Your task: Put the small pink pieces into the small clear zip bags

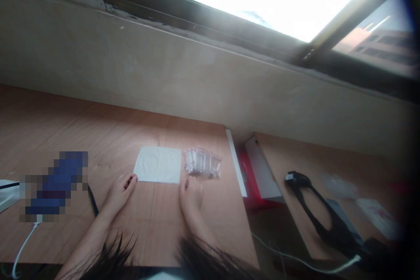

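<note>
A pale, flat, roughly square cloth or sheet (158, 165) lies on the wooden table. My left hand (123, 188) rests at its lower left corner, fingers curled; whether they pinch the corner is too small to tell. Near the lower right corner sits my right hand (191, 190), closed in a loose fist, and what it holds, if anything, is hidden. Just beyond that hand, right of the sheet, are clear plastic bags (202, 162) laid overlapping.
A blurred blue device (55, 186) with a white cable lies at the left on the table (157, 236). Across a gap with a red item (251, 175), a second table (302, 227) holds a black strap-like device (324, 223) and plastic packets (377, 216). Wall and window stand behind.
</note>
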`<action>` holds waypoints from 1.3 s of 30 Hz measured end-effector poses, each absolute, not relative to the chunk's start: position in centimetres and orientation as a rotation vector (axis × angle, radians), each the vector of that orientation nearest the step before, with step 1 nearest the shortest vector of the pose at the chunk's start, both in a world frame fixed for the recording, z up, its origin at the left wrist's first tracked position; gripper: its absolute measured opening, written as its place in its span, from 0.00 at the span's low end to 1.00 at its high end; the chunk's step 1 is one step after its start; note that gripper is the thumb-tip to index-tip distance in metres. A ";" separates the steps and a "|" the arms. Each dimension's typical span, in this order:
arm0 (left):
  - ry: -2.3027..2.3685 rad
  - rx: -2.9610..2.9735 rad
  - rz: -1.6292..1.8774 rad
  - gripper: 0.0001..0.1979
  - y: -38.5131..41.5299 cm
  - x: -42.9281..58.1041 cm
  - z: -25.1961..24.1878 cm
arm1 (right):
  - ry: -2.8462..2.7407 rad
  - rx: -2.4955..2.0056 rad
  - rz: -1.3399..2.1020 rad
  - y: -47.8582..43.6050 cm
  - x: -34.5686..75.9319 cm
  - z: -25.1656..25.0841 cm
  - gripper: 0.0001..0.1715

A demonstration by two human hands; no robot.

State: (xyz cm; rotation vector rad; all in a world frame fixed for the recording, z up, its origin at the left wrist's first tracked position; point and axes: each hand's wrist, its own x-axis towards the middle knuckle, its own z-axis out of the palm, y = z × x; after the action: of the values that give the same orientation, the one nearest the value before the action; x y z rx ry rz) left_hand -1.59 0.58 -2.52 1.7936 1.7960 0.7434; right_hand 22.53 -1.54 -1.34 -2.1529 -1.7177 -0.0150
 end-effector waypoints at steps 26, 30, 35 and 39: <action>1.775 1.830 0.731 0.18 0.6 -1.7 -2.5 | -1.655 -2.111 0.069 -1.6 22.6 -1.0 0.11; 1.765 1.822 0.716 0.17 0.6 -1.6 -2.3 | -1.591 -2.034 0.209 -1.5 23.0 -1.2 0.11; 1.759 1.825 0.713 0.17 0.6 -1.6 -2.3 | -1.425 -1.909 0.555 -1.6 23.7 -0.4 0.11; 1.766 1.815 0.716 0.16 0.7 -1.6 -2.6 | -1.253 -1.952 0.402 -1.0 25.2 1.8 0.07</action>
State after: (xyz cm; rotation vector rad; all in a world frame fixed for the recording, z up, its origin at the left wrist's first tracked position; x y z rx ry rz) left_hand -1.64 0.66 -2.58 1.8153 1.7658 0.7155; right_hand 25.19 -1.04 1.83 -1.9519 -1.2530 0.4022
